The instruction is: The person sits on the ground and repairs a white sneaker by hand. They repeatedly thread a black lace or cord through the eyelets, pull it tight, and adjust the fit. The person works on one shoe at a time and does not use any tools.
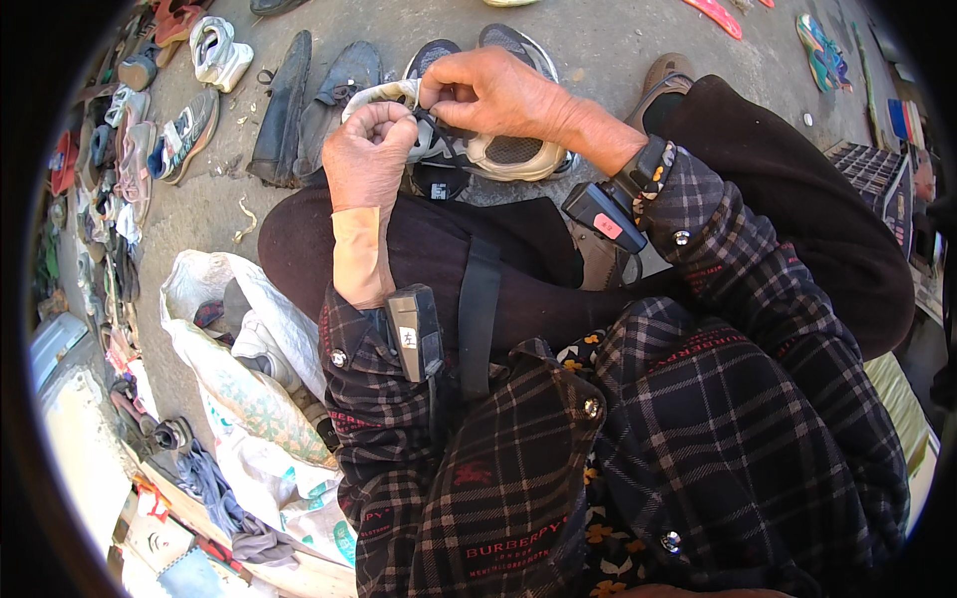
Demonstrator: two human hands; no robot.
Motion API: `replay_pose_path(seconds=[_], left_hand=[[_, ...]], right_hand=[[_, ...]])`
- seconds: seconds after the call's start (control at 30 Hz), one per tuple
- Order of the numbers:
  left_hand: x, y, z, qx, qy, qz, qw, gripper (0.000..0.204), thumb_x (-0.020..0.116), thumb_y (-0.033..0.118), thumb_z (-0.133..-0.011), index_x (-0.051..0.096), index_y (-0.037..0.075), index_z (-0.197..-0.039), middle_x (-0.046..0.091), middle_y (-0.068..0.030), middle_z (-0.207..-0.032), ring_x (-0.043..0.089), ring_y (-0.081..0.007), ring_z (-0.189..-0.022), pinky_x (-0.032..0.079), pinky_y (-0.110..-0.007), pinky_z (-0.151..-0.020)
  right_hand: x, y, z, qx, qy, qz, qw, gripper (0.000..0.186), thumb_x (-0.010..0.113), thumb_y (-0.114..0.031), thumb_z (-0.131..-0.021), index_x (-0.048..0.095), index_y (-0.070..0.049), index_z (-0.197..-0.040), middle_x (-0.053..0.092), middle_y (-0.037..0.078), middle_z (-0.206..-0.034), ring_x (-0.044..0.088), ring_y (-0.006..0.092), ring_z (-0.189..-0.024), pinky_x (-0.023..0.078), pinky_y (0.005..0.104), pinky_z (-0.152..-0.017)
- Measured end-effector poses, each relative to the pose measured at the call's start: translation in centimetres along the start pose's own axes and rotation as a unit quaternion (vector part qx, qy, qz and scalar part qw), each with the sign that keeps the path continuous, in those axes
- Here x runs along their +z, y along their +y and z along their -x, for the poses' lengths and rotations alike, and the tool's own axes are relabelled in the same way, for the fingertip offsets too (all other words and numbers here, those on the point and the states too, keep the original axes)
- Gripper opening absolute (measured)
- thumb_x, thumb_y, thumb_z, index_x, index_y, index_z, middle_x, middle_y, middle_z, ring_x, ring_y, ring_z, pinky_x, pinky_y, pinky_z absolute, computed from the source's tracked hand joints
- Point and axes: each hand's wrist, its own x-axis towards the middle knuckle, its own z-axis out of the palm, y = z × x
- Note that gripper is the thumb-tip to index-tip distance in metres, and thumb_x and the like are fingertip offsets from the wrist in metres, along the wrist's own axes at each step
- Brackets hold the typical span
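Two bare hands were in play, left hand (pixel 369 159) and right hand (pixel 493 95), both clenched in tight pinches, thumb pressed to curled fingers, at one pale shoe with a beige toe and dark mesh (pixel 518 154). That shoe sat above the lap, sole edge to the right, a black lace or strap (pixel 444 145) trailing across it; just which bit each fingertip gripped was too small to tell.

And the count around it: two dark mesh shoes (pixel 516 42) right behind, half blocked by the right hand; two black shoes (pixel 279 115) side by side to the left; then one white sneaker (pixel 221 55) and one grey striped sneaker (pixel 189 135). One teal-and-orange shoe (pixel 821 55) lay far off to the right. Red footwear (pixel 716 14) was sliced off by the top edge.

Two black box-shaped devices (pixel 416 334) rode the wrists, one apiece. Dark-trousered knees (pixel 788 179) crowded the middle, hiding the ground beneath. One white woven sack (pixel 214 374) gaped beside the left sleeve, shoes inside, partly buried. Along the left rim ran a heap of footwear (pixel 130 159), too jumbled and bent to count.
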Motion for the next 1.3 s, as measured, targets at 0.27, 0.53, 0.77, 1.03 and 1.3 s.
replay_pose_path(seconds=[0.27,0.53,0.77,1.03,1.3], left_hand=[[-0.4,0.0,-0.2,-0.04,-0.036,-0.035,0.998,0.018,0.065,0.007,-0.076,0.063,-0.004,-0.09,0.06,-0.0004,-0.079,0.052,-0.0052,-0.068,0.042,-0.019,-0.062],[-0.1,-0.1,-0.2,-0.018,-0.012,-0.035,0.999,0.016,0.064,0.008,-0.069,0.065,-0.003,-0.081,0.058,0.0017,-0.067,0.05,-0.0029,-0.06,0.042,-0.019,-0.055],[-0.1,0.2,-0.2,0.028,-0.059,-0.086,0.994,0.012,0.064,0.008,-0.07,0.065,0.0,-0.079,0.056,0.0025,-0.063,0.049,-0.0024,-0.057,0.042,-0.019,-0.055],[0.7,1.6,1.3,0.245,0.094,-0.257,0.93,0.016,0.07,0.007,-0.064,0.062,0.006,-0.078,0.052,-0.0012,-0.063,0.048,-0.0131,-0.052,0.043,-0.026,-0.051],[1.8,1.0,2.6,0.18,0.042,-0.212,0.96,0.007,0.068,0.006,-0.067,0.063,0.005,-0.072,0.056,-0.0047,-0.058,0.054,-0.0136,-0.048,0.044,-0.026,-0.049]], right_hand=[[-0.3,-0.7,0.0,0.01,-0.026,-0.007,1.0,0.01,0.061,-0.007,-0.072,0.059,-0.003,-0.081,0.058,0.009,-0.068,0.058,0.0202,-0.063,0.046,0.0313,-0.058],[0.9,-0.6,-0.2,-0.012,0.008,0.093,0.996,0.012,0.058,-0.011,-0.069,0.058,-0.002,-0.076,0.059,0.01,-0.067,0.057,0.0192,-0.06,0.045,0.031,-0.056],[0.1,0.5,0.1,0.116,-0.021,-0.083,0.99,0.016,0.06,-0.014,-0.07,0.062,-0.001,-0.078,0.058,0.004,-0.063,0.052,0.0112,-0.058,0.045,0.027,-0.056],[-0.4,-0.2,0.5,0.236,-0.028,-0.174,0.956,0.018,0.058,-0.018,-0.078,0.061,0.0,-0.08,0.054,0.0,-0.059,0.047,0.0052,-0.049,0.039,0.0208,-0.046],[-0.3,0.0,0.5,0.256,-0.01,-0.2,0.946,0.02,0.059,-0.021,-0.08,0.061,-0.001,-0.079,0.052,-0.001,-0.058,0.046,0.004,-0.047,0.037,0.0195,-0.044]])
